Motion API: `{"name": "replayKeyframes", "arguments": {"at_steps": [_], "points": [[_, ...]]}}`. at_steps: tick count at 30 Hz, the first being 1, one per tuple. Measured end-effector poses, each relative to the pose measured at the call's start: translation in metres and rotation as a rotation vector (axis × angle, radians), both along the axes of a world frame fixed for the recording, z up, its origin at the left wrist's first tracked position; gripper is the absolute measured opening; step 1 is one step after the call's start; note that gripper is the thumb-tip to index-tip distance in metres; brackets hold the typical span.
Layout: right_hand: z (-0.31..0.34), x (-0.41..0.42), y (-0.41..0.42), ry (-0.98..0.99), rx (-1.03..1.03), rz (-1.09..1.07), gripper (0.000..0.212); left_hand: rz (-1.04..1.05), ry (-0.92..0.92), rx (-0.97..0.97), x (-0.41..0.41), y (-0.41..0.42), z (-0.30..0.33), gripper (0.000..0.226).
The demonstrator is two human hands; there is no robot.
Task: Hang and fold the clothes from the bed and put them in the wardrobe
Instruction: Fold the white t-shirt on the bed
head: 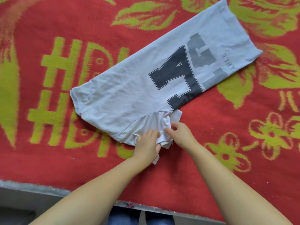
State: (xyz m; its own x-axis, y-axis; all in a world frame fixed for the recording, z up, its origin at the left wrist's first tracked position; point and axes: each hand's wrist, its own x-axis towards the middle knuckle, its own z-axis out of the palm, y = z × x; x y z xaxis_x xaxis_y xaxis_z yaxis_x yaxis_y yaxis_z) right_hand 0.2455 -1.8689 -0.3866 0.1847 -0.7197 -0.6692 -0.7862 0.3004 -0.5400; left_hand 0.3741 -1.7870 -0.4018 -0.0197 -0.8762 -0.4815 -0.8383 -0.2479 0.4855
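The left hand (148, 142) lies knuckles-up on the near end of a pale grey T-shirt (129, 101), its fingers curled round a bunch of the white sleeve fabric (164, 127), a scrap of which shows below the palm near the wrist. The right hand (180, 133) sits just beside it, thumb and forefinger pinching the same crumpled sleeve where it sticks out past the shirt's folded edge. Both hands are therefore gripping cloth, neither one free. The shirt itself lies flat and slantwise on the bed, already folded lengthwise into a long strip, with its dark block lettering (177, 77) facing up and the far end reaching toward the upper right. It rests on a red blanket (227, 127) patterned with yellow-green flowers and characters; the bed's grey edge (32, 186) runs along the bottom, with blue jeans showing below it. The step in hand looks like folding: tidying the stray sleeve so it lies inside the strip. The next move likely calls for tucking that sleeve flat under or onto the body, smoothing it, then doubling the strip end over end. The wardrobe is not in view.
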Motion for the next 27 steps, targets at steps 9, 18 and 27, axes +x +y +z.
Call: {"name": "replayKeyframes", "arguments": {"at_steps": [9, 18, 27], "points": [[0.017, -0.015, -0.049, -0.147, -0.308, -0.141, 0.015, 0.196, 0.302, -0.118, -0.007, 0.024, 0.011, 0.027], [-0.005, -0.012, -0.037, 0.024, -0.253, -0.086, 0.016, 1.411, 0.745, 0.381, -0.035, 0.044, 0.011, 0.009], [0.008, -0.023, -0.047, -0.225, 0.011, -0.276, 0.014, 1.624, 1.204, 0.592, -0.037, 0.005, 0.021, 0.007]]}}
